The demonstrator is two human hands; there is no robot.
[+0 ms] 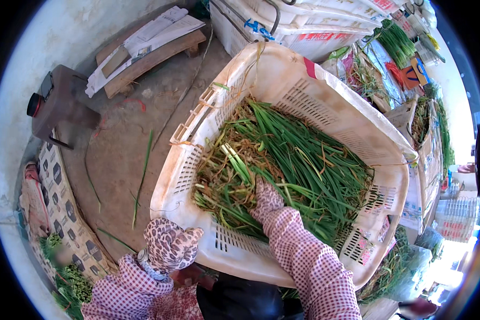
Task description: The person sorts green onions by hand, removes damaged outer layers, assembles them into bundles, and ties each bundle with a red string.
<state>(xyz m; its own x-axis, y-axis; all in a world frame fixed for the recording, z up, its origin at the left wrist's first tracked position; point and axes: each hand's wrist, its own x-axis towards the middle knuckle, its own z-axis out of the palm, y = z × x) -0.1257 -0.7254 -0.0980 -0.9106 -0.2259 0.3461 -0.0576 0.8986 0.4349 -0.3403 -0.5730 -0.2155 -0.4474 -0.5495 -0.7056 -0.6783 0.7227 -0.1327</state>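
A big white slotted plastic crate point(325, 90) stands tilted in front of me, filled with long green stalks point(304, 160) mixed with dry yellow leaves point(234, 149). My right hand point(266, 198), in a patterned glove with a checked sleeve, reaches into the heap near the crate's middle; its fingertips are buried among the stalks. My left hand point(169, 242), in a spotted glove, is curled against the crate's near left corner, on the rim.
A low wooden bench point(149, 56) with papers lies at the far left, and a dark red stool point(58, 104) beside the wall. A patterned mat point(64, 208) with greens lies at left. More white crates point(304, 21) and bundles of greens point(397, 42) crowd the far right. Loose stalks point(143, 176) lie on the dirt floor.
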